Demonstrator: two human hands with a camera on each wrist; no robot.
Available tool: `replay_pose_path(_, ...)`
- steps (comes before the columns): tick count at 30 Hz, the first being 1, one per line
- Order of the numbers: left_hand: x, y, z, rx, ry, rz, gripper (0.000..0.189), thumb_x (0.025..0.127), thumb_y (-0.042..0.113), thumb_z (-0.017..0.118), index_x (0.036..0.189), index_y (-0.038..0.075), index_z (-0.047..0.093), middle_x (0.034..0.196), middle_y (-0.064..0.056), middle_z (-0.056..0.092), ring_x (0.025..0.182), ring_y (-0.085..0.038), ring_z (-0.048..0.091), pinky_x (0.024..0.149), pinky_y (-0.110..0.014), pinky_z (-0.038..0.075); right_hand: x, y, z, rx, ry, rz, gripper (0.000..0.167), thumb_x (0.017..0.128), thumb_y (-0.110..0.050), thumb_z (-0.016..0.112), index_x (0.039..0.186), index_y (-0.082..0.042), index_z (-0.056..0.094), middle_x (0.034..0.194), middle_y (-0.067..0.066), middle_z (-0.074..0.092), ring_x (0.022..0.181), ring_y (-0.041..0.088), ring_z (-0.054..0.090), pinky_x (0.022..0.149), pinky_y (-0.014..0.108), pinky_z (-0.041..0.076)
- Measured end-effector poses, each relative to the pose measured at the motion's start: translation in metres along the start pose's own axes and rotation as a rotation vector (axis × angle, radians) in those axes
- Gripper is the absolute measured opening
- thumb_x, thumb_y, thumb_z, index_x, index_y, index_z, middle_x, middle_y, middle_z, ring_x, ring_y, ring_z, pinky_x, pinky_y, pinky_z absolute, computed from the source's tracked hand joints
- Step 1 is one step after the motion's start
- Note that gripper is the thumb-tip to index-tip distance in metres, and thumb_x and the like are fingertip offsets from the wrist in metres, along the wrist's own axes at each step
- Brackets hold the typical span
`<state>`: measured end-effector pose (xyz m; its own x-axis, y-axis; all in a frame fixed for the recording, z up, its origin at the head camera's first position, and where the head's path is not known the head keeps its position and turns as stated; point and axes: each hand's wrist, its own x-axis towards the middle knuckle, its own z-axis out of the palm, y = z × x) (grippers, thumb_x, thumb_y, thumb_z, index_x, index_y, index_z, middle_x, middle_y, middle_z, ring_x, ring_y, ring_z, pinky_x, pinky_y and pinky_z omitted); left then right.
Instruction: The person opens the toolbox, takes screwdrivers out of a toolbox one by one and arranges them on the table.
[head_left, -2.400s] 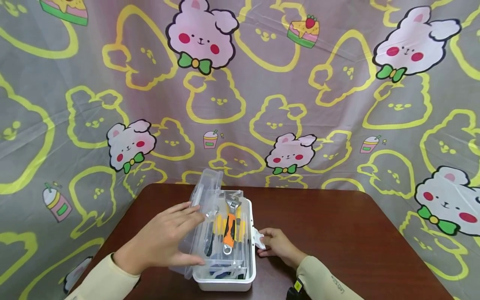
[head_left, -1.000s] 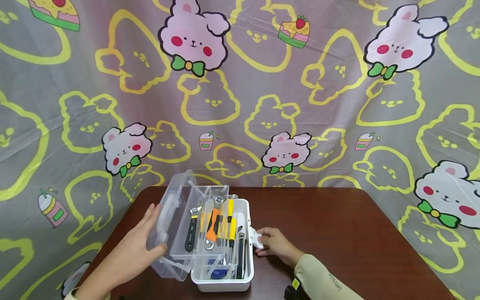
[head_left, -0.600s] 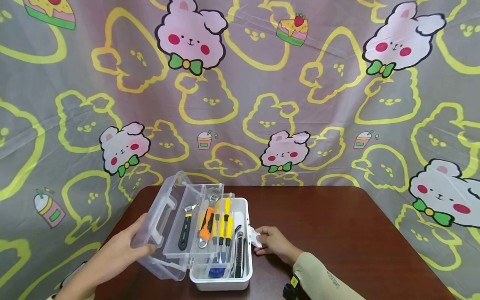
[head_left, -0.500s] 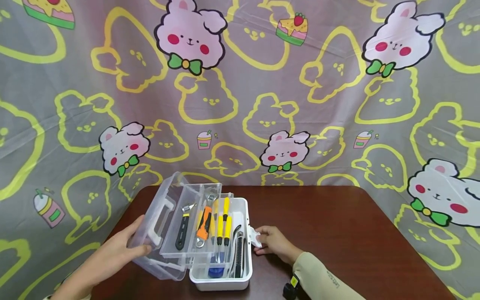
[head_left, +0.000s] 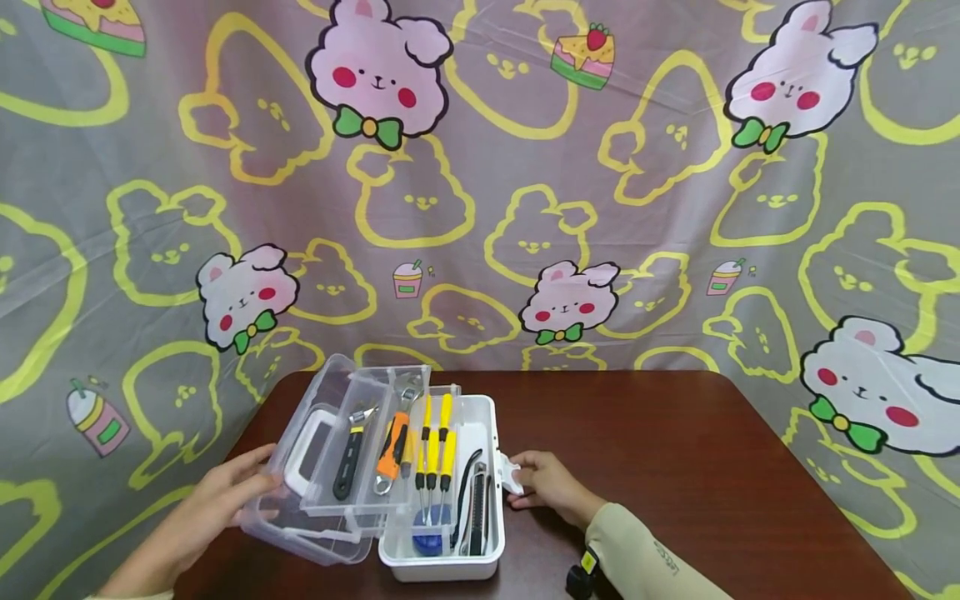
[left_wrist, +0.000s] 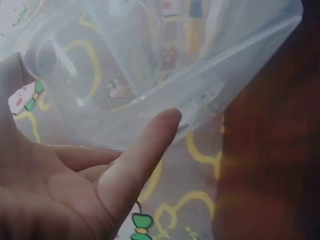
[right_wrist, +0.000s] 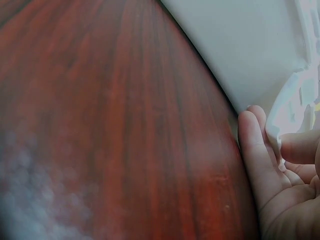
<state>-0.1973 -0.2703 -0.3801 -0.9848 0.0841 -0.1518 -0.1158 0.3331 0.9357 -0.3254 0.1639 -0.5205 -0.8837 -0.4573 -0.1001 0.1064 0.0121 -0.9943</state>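
Observation:
A white toolbox (head_left: 441, 571) stands on the table with its clear lid (head_left: 318, 387) swung out to the left. My left hand (head_left: 202, 508) holds the lid's outer edge, the thumb (left_wrist: 162, 130) in front and the fingers behind. With its fingertips, my right hand (head_left: 551, 483) pinches the white latch (head_left: 510, 475) on the box's right side. Clear trays fanned out to the left carry a black-handled adjustable wrench (head_left: 347, 465), an orange-handled adjustable wrench (head_left: 392, 450) and several yellow screwdrivers (head_left: 447, 458). Inside the box lie a utility knife (head_left: 477, 508) and a round blue thing (head_left: 429, 533).
The dark red-brown wooden table (head_left: 637, 467) extends to the right of the box. A patterned cloth (head_left: 480, 208) with cartoon rabbits hangs behind it. A black device with a yellow label (head_left: 581, 579) sits at my right wrist.
The lid has swung farther left and down with my left hand at its edge. Both trays have spread left with it, uncovering more of the box. My right hand keeps its place at the latch.

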Motion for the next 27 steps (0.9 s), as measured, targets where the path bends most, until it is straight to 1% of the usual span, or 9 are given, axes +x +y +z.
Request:
replay_pose_path(3, 0.001, -0.007, -0.002, -0.031, 0.023, -0.018, 0.070, 0.099, 0.022, 0.052, 0.146, -0.016, 0.016, 0.117, -0.022, 0.058, 0.097, -0.026, 0.064, 0.078, -0.042, 0.055, 0.000, 0.000, 0.001, 0.002, -0.002, 0.001, 0.025, 0.096, 0.004, 0.047, 0.118, 0.015, 0.052, 0.087, 0.015, 0.062, 0.069, 0.022, 0.065, 0.067, 0.037, 0.057)
replay_pose_path(9, 0.005, -0.021, -0.006, -0.065, 0.060, -0.009, 0.065, 0.101, 0.023, 0.051, 0.142, -0.018, 0.022, 0.104, -0.015, 0.064, 0.089, -0.022, 0.067, 0.074, -0.042, 0.056, -0.001, 0.001, 0.003, -0.004, 0.001, 0.008, 0.025, 0.097, 0.003, 0.048, 0.119, 0.014, 0.053, 0.087, 0.015, 0.062, 0.070, 0.022, 0.066, 0.066, 0.037, 0.057)
replay_pose_path(11, 0.006, -0.026, -0.007, -0.074, 0.063, -0.024, 0.065, 0.101, 0.024, 0.051, 0.141, -0.019, 0.022, 0.101, -0.014, 0.065, 0.087, -0.022, 0.067, 0.074, -0.043, 0.056, -0.002, 0.000, 0.003, -0.006, -0.001, 0.011, 0.026, 0.097, 0.002, 0.048, 0.120, 0.014, 0.052, 0.088, 0.015, 0.062, 0.070, 0.022, 0.066, 0.067, 0.037, 0.057)
replay_pose_path(16, 0.009, -0.035, -0.010, -0.097, 0.064, -0.068, 0.068, 0.102, 0.027, 0.049, 0.141, -0.020, 0.020, 0.099, -0.012, 0.064, 0.088, -0.022, 0.067, 0.075, -0.044, 0.056, -0.003, -0.002, 0.004, -0.007, -0.003, 0.009, 0.026, 0.098, 0.002, 0.047, 0.120, 0.014, 0.052, 0.088, 0.015, 0.062, 0.070, 0.022, 0.065, 0.067, 0.037, 0.057)
replay_pose_path(21, 0.012, -0.045, -0.012, -0.102, 0.051, -0.107, 0.068, 0.103, 0.029, 0.046, 0.139, -0.022, 0.019, 0.102, -0.012, 0.062, 0.091, -0.022, 0.065, 0.077, -0.043, 0.055, -0.003, -0.002, 0.004, -0.008, -0.007, 0.000, 0.026, 0.098, 0.002, 0.047, 0.120, 0.014, 0.052, 0.089, 0.015, 0.062, 0.071, 0.022, 0.066, 0.067, 0.038, 0.057)
replay_pose_path(24, 0.013, -0.053, -0.014, -0.102, 0.024, -0.129, 0.070, 0.104, 0.032, 0.045, 0.138, -0.024, 0.020, 0.104, -0.011, 0.063, 0.092, -0.022, 0.065, 0.078, -0.044, 0.055, -0.002, -0.001, 0.005, -0.011, -0.007, 0.005, 0.026, 0.098, 0.002, 0.047, 0.120, 0.014, 0.052, 0.090, 0.016, 0.062, 0.071, 0.023, 0.066, 0.067, 0.038, 0.057)
replay_pose_path(25, 0.014, -0.056, -0.014, -0.107, 0.016, -0.133, 0.071, 0.104, 0.034, 0.045, 0.137, -0.024, 0.021, 0.104, -0.011, 0.064, 0.092, -0.022, 0.065, 0.078, -0.044, 0.055, -0.002, -0.001, 0.005, -0.011, -0.007, 0.007, 0.026, 0.098, 0.002, 0.047, 0.120, 0.014, 0.052, 0.090, 0.016, 0.062, 0.071, 0.023, 0.066, 0.067, 0.038, 0.057)
replay_pose_path(27, 0.014, -0.061, -0.015, -0.122, -0.006, -0.122, 0.070, 0.104, 0.035, 0.044, 0.136, -0.024, 0.023, 0.103, -0.010, 0.066, 0.092, -0.023, 0.066, 0.078, -0.045, 0.055, -0.002, -0.001, 0.006, -0.011, -0.007, 0.011, 0.026, 0.098, 0.001, 0.047, 0.120, 0.014, 0.052, 0.090, 0.016, 0.062, 0.072, 0.023, 0.066, 0.067, 0.038, 0.057)
